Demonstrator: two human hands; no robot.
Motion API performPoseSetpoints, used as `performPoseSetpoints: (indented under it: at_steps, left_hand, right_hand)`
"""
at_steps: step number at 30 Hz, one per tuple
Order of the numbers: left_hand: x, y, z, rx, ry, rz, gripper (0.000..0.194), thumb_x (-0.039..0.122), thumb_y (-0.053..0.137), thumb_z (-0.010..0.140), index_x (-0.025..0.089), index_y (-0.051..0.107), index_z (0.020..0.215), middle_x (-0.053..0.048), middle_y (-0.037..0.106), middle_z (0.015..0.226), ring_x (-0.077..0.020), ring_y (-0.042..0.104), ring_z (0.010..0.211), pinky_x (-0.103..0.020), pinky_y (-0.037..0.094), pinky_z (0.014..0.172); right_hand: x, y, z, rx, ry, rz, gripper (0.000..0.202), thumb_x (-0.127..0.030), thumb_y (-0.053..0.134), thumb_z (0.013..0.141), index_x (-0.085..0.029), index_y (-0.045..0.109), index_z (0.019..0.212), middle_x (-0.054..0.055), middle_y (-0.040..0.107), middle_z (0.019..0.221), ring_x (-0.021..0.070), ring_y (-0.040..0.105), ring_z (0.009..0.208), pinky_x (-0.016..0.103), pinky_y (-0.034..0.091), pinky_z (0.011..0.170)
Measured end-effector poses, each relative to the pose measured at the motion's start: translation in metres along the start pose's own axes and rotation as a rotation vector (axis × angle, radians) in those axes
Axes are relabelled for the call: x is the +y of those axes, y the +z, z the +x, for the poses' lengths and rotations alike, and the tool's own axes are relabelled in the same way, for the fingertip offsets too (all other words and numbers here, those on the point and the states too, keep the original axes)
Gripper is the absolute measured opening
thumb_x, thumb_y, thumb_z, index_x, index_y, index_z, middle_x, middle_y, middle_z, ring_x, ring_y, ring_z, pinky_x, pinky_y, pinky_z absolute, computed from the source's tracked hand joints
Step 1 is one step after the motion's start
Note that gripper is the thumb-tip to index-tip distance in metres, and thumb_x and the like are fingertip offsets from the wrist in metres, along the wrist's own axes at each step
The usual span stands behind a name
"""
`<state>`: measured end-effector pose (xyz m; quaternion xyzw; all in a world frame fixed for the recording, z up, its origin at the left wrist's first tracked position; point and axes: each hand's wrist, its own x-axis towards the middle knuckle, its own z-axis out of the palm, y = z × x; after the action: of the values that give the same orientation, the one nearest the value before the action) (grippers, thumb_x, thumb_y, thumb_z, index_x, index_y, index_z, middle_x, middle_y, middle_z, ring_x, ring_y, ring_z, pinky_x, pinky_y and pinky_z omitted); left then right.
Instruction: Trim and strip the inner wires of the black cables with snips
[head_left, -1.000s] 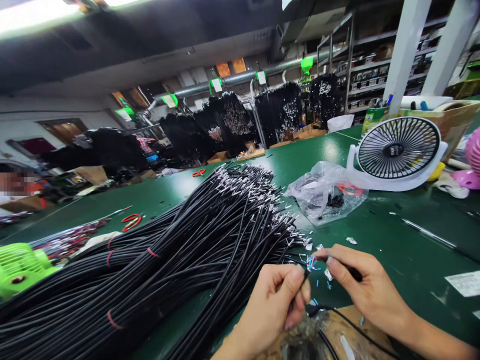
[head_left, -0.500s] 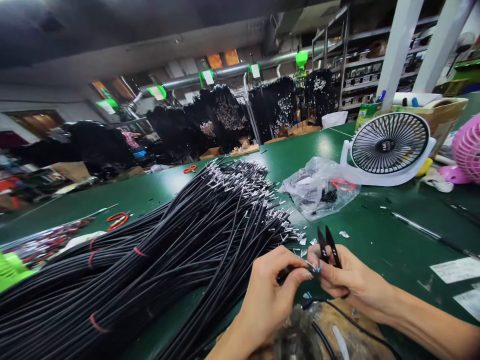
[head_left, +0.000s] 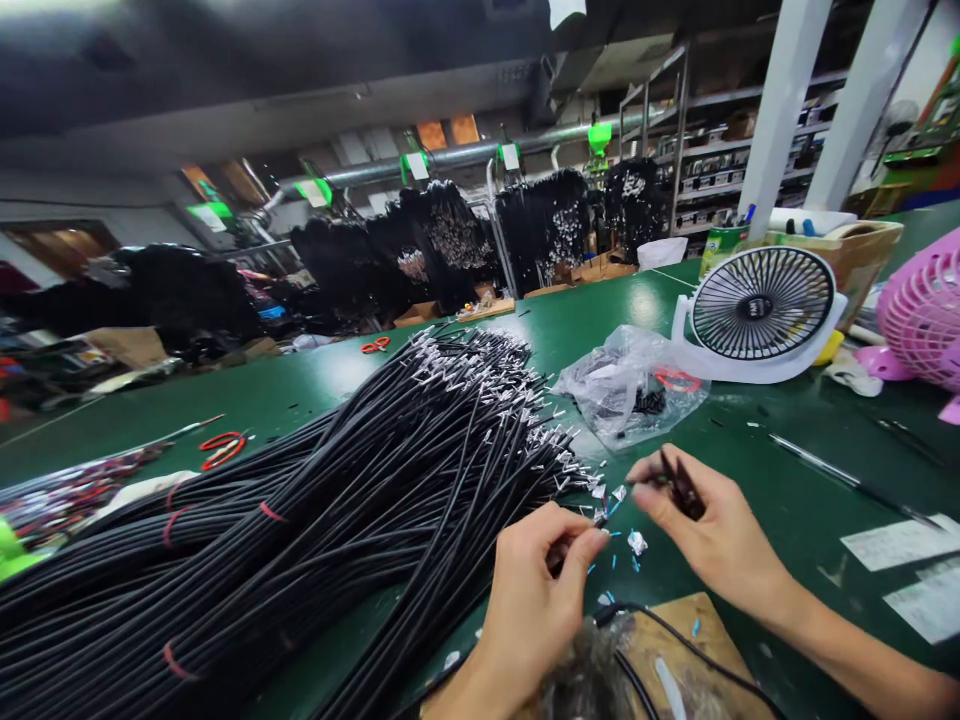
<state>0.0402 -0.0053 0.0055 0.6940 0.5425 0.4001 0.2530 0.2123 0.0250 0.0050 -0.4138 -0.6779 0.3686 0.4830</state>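
Black cables lie in a thick bundle (head_left: pixel 360 480) across the green table (head_left: pixel 750 470), their stripped, whitish tips fanned out at its far right end; pink-red ties (head_left: pixel 271 512) circle strands on its left part. Just beside the bundle's right edge, the left hand (head_left: pixel 544 575) has thumb and forefinger pressed together on a cable end (head_left: pixel 600 521), which shows only as a small dark tip past the fingers. Farther right of the bundle, the right hand (head_left: pixel 709 520) curls around dark snips (head_left: pixel 682 487); they are blurred, so I cannot tell whether the blades are apart. Its thumb and forefinger point toward the cable end, with a gap between the two hands.

Blue wire clippings (head_left: pixel 636 563) and a crumpled silvery scrap (head_left: pixel 637 542) lie right of the bundle, between and below the hands. Nearer the viewer than those, also right of the bundle, sits a brown board (head_left: pixel 690 635) with a thin black cord (head_left: pixel 667 620) running over it. Beyond the bundle's tips, to the right, rest a clear plastic bag (head_left: pixel 619 385) and a white fan (head_left: pixel 761 305). Left of the bundle lie red-handled scissors (head_left: pixel 223 450).
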Motion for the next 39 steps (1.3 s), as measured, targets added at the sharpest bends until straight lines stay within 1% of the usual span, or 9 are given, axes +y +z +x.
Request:
performPoseSetpoints:
  at_steps: [4, 10, 17, 20, 24, 30, 33, 37, 39]
  left_hand:
    - [0.003, 0.001, -0.004, 0.004, 0.082, 0.01, 0.016, 0.019, 0.056, 0.082, 0.015, 0.066, 0.07, -0.002, 0.059, 0.062, -0.0133, 0.051, 0.055, -0.021, 0.036, 0.051]
    - [0.004, -0.005, -0.002, 0.004, 0.094, -0.019, 0.015, 0.021, 0.058, 0.081, 0.015, 0.066, 0.069, -0.002, 0.061, 0.063, -0.0134, 0.051, 0.057, -0.021, 0.035, 0.052]
    - [0.01, -0.002, -0.001, -0.297, -0.217, -0.328, 0.045, 0.046, 0.046, 0.085, 0.016, 0.051, 0.052, 0.005, 0.036, 0.045, -0.0086, 0.032, 0.042, -0.021, 0.025, 0.043]
    - [0.008, -0.001, -0.002, -0.251, -0.227, -0.333, 0.044, 0.049, 0.047, 0.084, 0.016, 0.049, 0.054, 0.005, 0.036, 0.047, -0.0082, 0.03, 0.042, -0.02, 0.022, 0.041]
    - [0.004, -0.001, -0.003, -0.177, -0.188, -0.256, 0.039, 0.045, 0.048, 0.084, 0.015, 0.054, 0.06, 0.004, 0.039, 0.05, -0.0088, 0.032, 0.044, -0.02, 0.022, 0.041]
    - [0.004, 0.005, -0.006, -0.189, -0.148, -0.217, 0.042, 0.041, 0.042, 0.088, 0.016, 0.049, 0.055, 0.003, 0.04, 0.049, -0.0104, 0.036, 0.047, -0.021, 0.025, 0.044]
    - [0.005, 0.006, -0.008, -0.093, -0.093, -0.126, 0.039, 0.037, 0.043, 0.088, 0.015, 0.054, 0.058, 0.0, 0.048, 0.054, -0.0119, 0.041, 0.051, -0.022, 0.028, 0.048]
    - [0.005, 0.001, -0.006, -0.006, -0.036, -0.066, 0.029, 0.032, 0.051, 0.084, 0.014, 0.063, 0.065, -0.002, 0.057, 0.06, -0.014, 0.045, 0.056, -0.023, 0.031, 0.051]
    - [0.005, 0.0, -0.005, -0.031, -0.06, -0.101, 0.029, 0.033, 0.053, 0.083, 0.013, 0.063, 0.065, -0.002, 0.056, 0.058, -0.0136, 0.044, 0.055, -0.023, 0.031, 0.051]
  right_hand:
    - [-0.003, -0.002, 0.0, -0.124, -0.1, -0.12, 0.012, -0.026, 0.063, 0.081, -0.017, 0.061, 0.073, 0.0, 0.053, 0.071, 0.0119, 0.044, 0.06, 0.024, 0.033, 0.054]
    - [0.0, 0.007, -0.002, -0.305, 0.159, 0.322, 0.024, -0.04, 0.056, 0.08, -0.017, 0.049, 0.078, -0.005, 0.04, 0.06, 0.0087, 0.033, 0.048, 0.022, 0.027, 0.043]
    - [0.001, 0.006, -0.009, -0.107, -0.4, -0.169, 0.018, -0.002, 0.047, 0.074, -0.018, 0.053, 0.079, 0.002, 0.049, 0.076, 0.0139, 0.045, 0.064, 0.025, 0.036, 0.055]
    - [0.0, 0.01, -0.008, -0.004, -0.313, -0.161, 0.016, -0.003, 0.046, 0.077, -0.018, 0.053, 0.078, 0.003, 0.05, 0.076, 0.0149, 0.048, 0.066, 0.026, 0.038, 0.058]
    - [-0.001, 0.011, -0.002, -0.144, -0.138, 0.079, 0.008, -0.016, 0.049, 0.083, -0.019, 0.048, 0.076, -0.001, 0.047, 0.067, 0.0127, 0.045, 0.059, 0.024, 0.038, 0.054]
    - [0.004, 0.011, -0.005, -0.056, -0.344, -0.251, 0.016, -0.002, 0.045, 0.077, -0.017, 0.052, 0.078, 0.003, 0.048, 0.076, 0.015, 0.045, 0.066, 0.026, 0.036, 0.057]
    - [0.007, 0.015, -0.008, 0.006, -0.273, -0.196, 0.012, -0.007, 0.045, 0.081, -0.018, 0.05, 0.078, 0.003, 0.047, 0.076, 0.0149, 0.045, 0.065, 0.026, 0.037, 0.058]
    - [0.007, 0.013, -0.004, -0.292, 0.032, 0.243, 0.012, -0.03, 0.047, 0.087, -0.019, 0.044, 0.084, -0.006, 0.035, 0.06, 0.0087, 0.03, 0.043, 0.021, 0.027, 0.04]
    - [0.005, 0.01, -0.001, -0.354, -0.007, 0.239, 0.014, -0.031, 0.049, 0.085, -0.018, 0.046, 0.082, -0.005, 0.037, 0.061, 0.0086, 0.031, 0.044, 0.021, 0.028, 0.04]
